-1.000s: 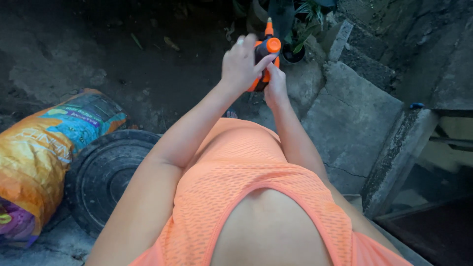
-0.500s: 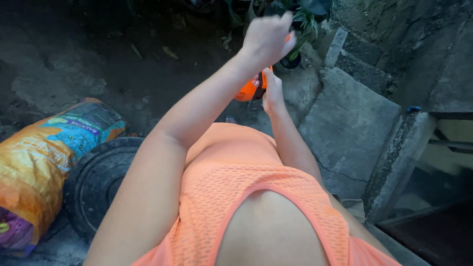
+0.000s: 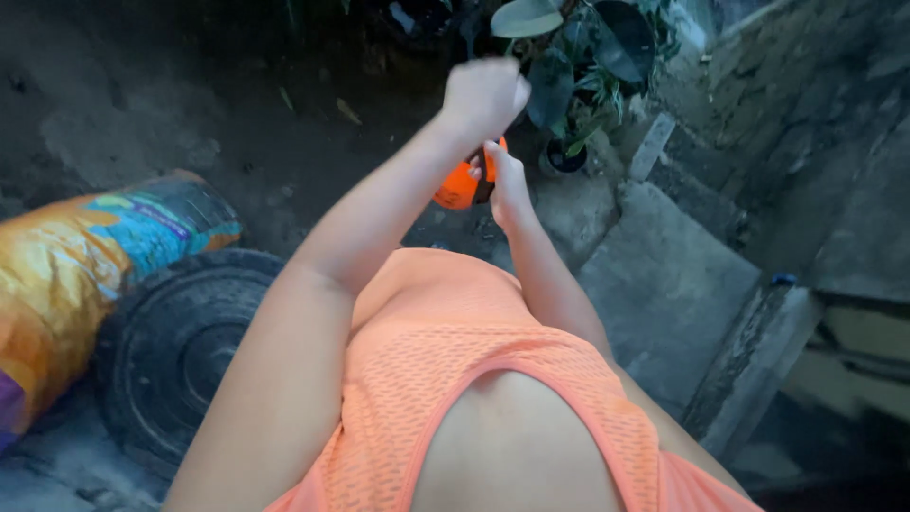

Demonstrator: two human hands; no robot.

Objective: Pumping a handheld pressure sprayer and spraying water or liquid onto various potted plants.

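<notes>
While my right hand (image 3: 509,185) is curling its fingers around the orange sprayer bottle (image 3: 459,187), my left hand (image 3: 485,92) is hovering directly above it as a closed fist — whether that fist is gripping a pump handle or nothing at all, I cannot tell, since the knuckles are hiding whatever lies beneath. From my left fist the bottle is lying toward six o'clock, just below; from my right hand it is sitting at nine o'clock, touching the palm side of the fingers. Only a rounded orange part of the bottle is showing between the two hands, so its long axis is hard to judge; it seems to be running roughly up toward the fist. My right hand is the nearer one, being in contact.

Around the hands, other things are standing as follows. A potted plant (image 3: 580,57) with broad dark leaves is rising at one o'clock from the bottle, near it. Grey concrete slabs (image 3: 664,275) are lying at four o'clock. A dark round tyre (image 3: 180,351) is resting at eight o'clock, well apart, and a yellow and blue printed sack (image 3: 85,265) is leaning against it at nine o'clock. My own left forearm is crossing in front of the bottle — nothing else is standing between hands and plant.
</notes>
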